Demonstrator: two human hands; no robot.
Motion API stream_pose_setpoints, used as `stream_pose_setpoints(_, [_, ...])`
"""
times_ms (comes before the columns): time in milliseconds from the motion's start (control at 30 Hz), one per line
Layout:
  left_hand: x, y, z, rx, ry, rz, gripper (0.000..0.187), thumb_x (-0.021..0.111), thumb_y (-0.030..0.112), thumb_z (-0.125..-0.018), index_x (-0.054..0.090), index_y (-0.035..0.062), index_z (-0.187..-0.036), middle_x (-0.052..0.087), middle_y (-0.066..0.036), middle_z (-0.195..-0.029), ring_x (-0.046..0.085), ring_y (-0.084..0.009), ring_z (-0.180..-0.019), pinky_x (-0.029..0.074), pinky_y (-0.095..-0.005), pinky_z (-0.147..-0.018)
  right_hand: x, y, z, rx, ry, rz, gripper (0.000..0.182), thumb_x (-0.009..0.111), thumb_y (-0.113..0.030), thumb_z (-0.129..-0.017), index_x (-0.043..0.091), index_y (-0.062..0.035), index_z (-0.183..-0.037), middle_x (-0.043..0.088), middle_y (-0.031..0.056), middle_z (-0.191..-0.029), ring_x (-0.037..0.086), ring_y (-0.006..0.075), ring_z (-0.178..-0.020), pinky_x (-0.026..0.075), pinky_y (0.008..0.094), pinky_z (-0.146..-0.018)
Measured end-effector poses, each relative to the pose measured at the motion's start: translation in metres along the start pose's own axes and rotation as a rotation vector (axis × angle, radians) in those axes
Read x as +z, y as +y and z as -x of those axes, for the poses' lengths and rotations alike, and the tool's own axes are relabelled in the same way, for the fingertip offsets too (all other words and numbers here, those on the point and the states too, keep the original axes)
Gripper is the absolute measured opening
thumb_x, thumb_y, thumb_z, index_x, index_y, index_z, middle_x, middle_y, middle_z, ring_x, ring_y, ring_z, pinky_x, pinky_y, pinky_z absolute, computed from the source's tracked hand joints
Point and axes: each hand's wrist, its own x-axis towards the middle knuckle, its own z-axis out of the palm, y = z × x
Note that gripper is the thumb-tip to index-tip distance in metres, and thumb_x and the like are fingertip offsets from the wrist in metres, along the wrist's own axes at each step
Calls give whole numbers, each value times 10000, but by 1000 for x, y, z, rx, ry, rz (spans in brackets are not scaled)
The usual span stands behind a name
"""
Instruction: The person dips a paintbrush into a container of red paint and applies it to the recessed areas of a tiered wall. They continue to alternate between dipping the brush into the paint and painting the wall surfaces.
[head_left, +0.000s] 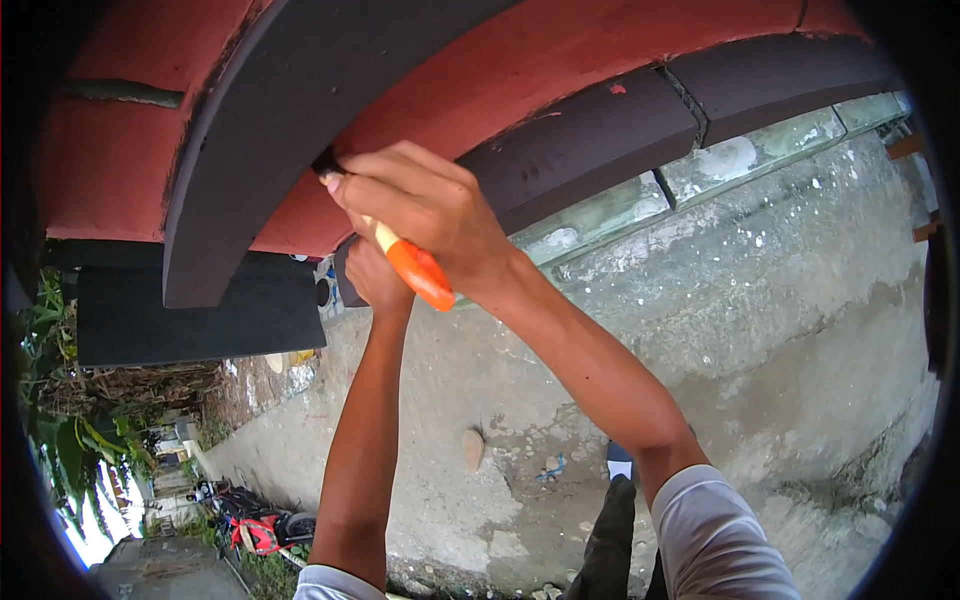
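My right hand (430, 210) is closed around a paintbrush (415, 272) with a pale handle and an orange end. Its dark bristles touch the line where a dark grey curved beam (290, 110) meets a red painted surface (420, 85). Below and partly behind it, my left hand (378, 278) has its fingers curled at the end of a lower dark ledge (600, 135). What those fingers hold, if anything, is hidden.
Beneath the ledge runs a greenish, paint-spotted strip (640, 205). Stained concrete (540, 400) spreads below, with a flat stone-like piece (473, 449) on it. A dark panel (200, 315) stands to the left. A red motorcycle (262, 530) and plants (75, 440) are farther away.
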Motion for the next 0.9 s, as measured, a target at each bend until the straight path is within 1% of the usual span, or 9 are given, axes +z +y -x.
stream_pose_setpoints(67, [-2,8,-1,105,92,106,319,624,313,-898,647,45,-726,638,-209,-676,658,-451,-674,484,-551,-618,-17,8,-7,-22,0,39,251,761,-54,-778,694,-65,-1020,717,78,-1002,701,279,-897,595,356,-713])
stream_pose_setpoints(133, [-16,24,-8,-21,-56,58,307,613,296,-895,638,45,-720,631,-209,-669,652,-452,-666,477,-549,-613,-40,32,-11,-131,63,198,193,775,-26,-788,697,-64,-960,728,80,-949,704,278,-841,576,353,-676])
stream_pose_setpoints(200, [-19,27,-9,-25,-60,46,298,599,277,-892,621,43,-710,625,-207,-662,642,-455,-655,467,-549,-609,-62,33,-15,-54,247,337,66,795,-12,-875,730,-27,-875,765,129,-938,710,254,-751,569,332,-652])
stream_pose_setpoints(267, [-19,27,-8,-31,-77,43,309,598,280,-896,614,40,-702,625,-208,-663,640,-456,-655,466,-550,-609,-61,24,-12,62,393,339,133,788,39,-825,694,-44,-866,752,92,-932,702,261,-761,573,353,-661])
stream_pose_setpoints(367, [-15,23,-7,-45,-78,32,318,598,280,-901,607,39,-695,635,-211,-680,641,-458,-658,472,-547,-611,-31,9,-1,-65,186,95,100,769,-22,-819,704,-40,-893,750,109,-997,727,264,-856,598,351,-723])
stream_pose_setpoints(467, [-12,17,-4,58,28,36,317,590,289,-909,633,41,-716,646,-215,-699,646,-462,-673,479,-547,-620,-3,-1,7,20,18,6,173,763,-50,-800,727,-35,-969,737,112,-1046,712,267,-867,592,352,-713])
stream_pose_setpoints(667, [-17,23,-7,-20,-73,29,347,577,319,-915,675,34,-743,655,-240,-718,650,-474,-682,482,-568,-635,-32,13,6,90,263,207,185,751,-42,-794,735,-29,-977,740,132,-1055,713,272,-862,594,375,-711])
stream_pose_setpoints(767, [-14,15,-1,57,-7,-28,356,568,329,-919,678,37,-748,657,-246,-724,649,-480,-693,483,-573,-643,-14,-1,8,49,-8,-34,240,731,-80,-798,739,-81,-1037,741,108,-1073,717,273,-906,610,370,-746])
stream_pose_setpoints(900, [-14,19,-7,18,-69,25,338,568,321,-912,681,50,-745,651,-236,-708,651,-478,-700,486,-566,-643,-20,14,11,113,-6,125,242,751,-66,-803,749,-104,-1042,740,85,-1061,706,265,-889,598,347,-736])
